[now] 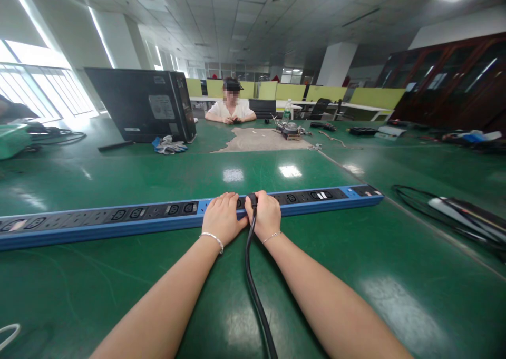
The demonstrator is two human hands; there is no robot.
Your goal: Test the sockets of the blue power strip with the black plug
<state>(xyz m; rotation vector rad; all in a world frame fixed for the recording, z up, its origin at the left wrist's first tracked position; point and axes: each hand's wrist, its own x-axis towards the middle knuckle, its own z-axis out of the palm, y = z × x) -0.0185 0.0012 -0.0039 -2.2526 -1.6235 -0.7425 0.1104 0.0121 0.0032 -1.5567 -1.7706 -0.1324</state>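
Observation:
A long blue power strip (pixel 146 216) with black sockets lies across the green table. My left hand (pixel 223 217) is wrapped over the strip near its middle, fingers on the far edge and thumb on the near side. Right beside it, my right hand (pixel 266 214) grips the black plug (pixel 253 200), which sits upright at a socket of the strip. How deep the plug is in the socket is hidden by my fingers. From the plug a thick black cable (pixel 253 280) runs down toward me between my forearms.
Green table (pixel 177 177). A black computer case (pixel 158 106) and gloves (pixel 169 145) stand back left. Opposite sits a person (pixel 230 108). A bottle (pixel 286 111) and metal parts lie behind cardboard (pixel 264 139). Cables with a white device (pixel 462 214) are at right.

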